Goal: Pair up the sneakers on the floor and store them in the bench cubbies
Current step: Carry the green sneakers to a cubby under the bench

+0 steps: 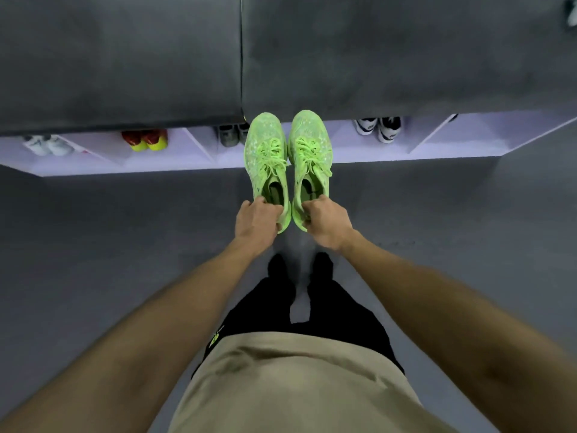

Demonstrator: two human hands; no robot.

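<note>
Two neon green sneakers are held side by side in the air, toes pointing at the bench. My left hand (257, 218) grips the heel of the left green sneaker (267, 151). My right hand (324, 220) grips the heel of the right green sneaker (310, 148). Their toes hang in front of the bench cubbies (193, 164), a white row under dark grey cushions (125, 64). The cubby just right of the green pair looks bare behind them.
Other cubbies hold pairs: white sneakers (46, 145) far left, red and yellow sneakers (145, 140), grey sneakers (231, 134), black and white sneakers (377, 128). A white shoe (571, 10) shows at the top right corner. My feet stand on grey floor (93, 229).
</note>
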